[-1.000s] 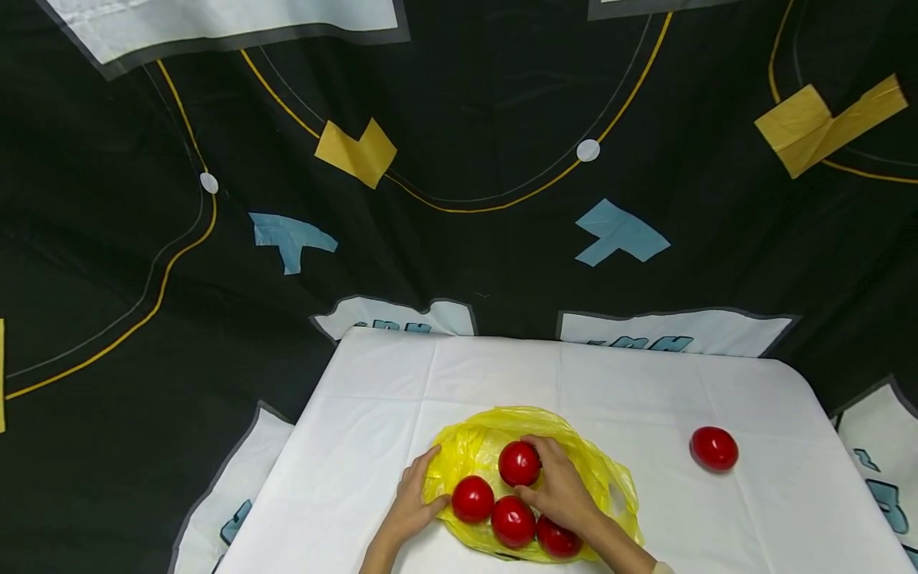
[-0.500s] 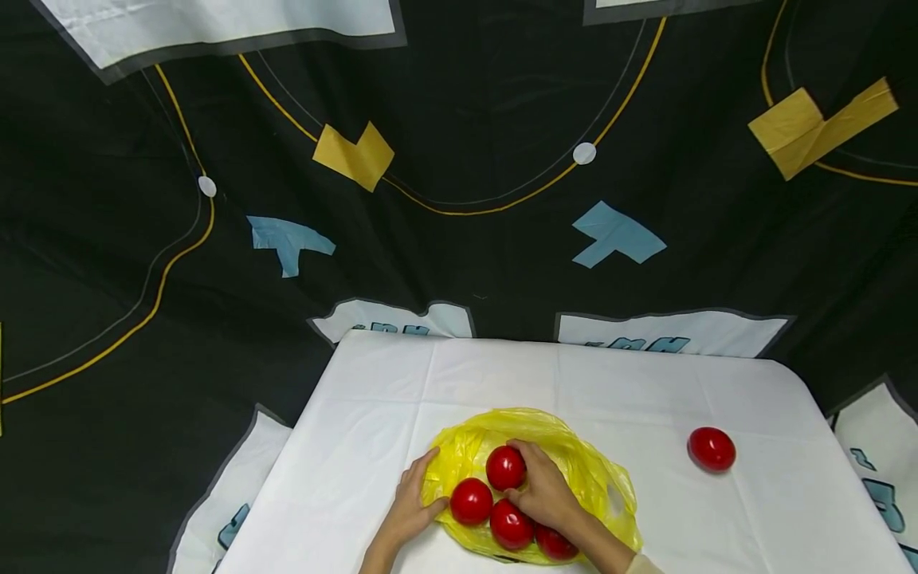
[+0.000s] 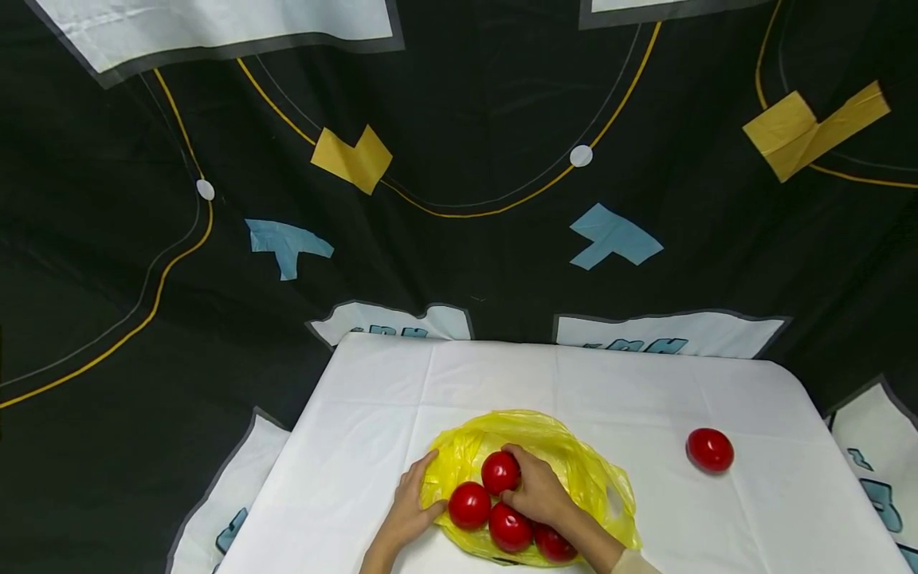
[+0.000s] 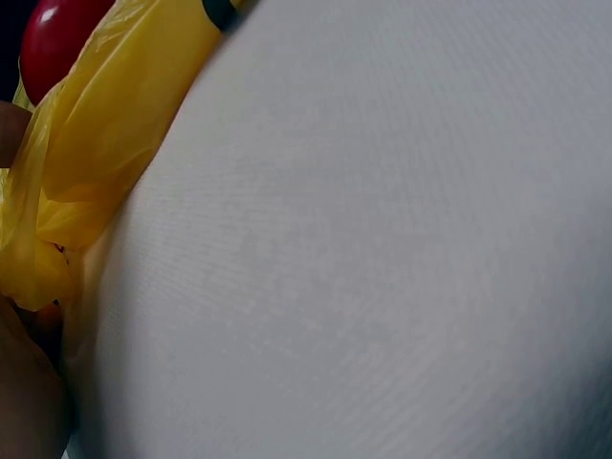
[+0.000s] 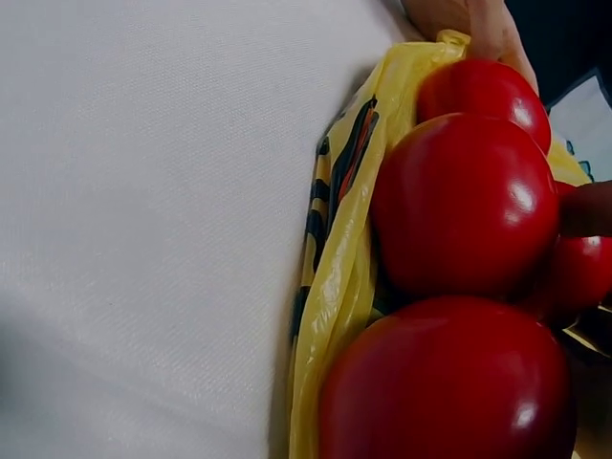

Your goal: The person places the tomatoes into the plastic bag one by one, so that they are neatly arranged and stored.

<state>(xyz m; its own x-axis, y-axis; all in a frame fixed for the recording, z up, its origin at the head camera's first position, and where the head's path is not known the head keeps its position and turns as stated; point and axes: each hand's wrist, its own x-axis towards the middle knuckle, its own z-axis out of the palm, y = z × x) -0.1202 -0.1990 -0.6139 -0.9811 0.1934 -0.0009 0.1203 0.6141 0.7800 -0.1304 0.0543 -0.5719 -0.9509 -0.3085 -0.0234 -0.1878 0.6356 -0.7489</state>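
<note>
A thin yellow plastic bag (image 3: 531, 426) lies spread on the white cloth, with several glossy, round red fruits on it. My right hand (image 3: 539, 488) grips the farthest one (image 3: 500, 472), fingers behind it and thumb in front. Just nearer sit a left fruit (image 3: 469, 505), a middle fruit (image 3: 510, 526) and one partly hidden under my right forearm. At the bag's left side, my left hand (image 3: 410, 504) holds the edge, its thumb over the plastic beside the left fruit. The right wrist view shows two large fruits (image 5: 467, 206) close up against the bag's printed side (image 5: 330, 249).
A single red fruit (image 3: 710, 450) lies apart on the right of the white-covered table (image 3: 373, 391). Behind the table hangs a black cloth (image 3: 459, 263) with yellow and blue tape pieces. White printed panels border the table's far edge.
My right hand has moved left with the gripped fruit, bringing it close above the left and middle fruits. My left hand stays at the bag's edge. The head view has shifted slightly.
</note>
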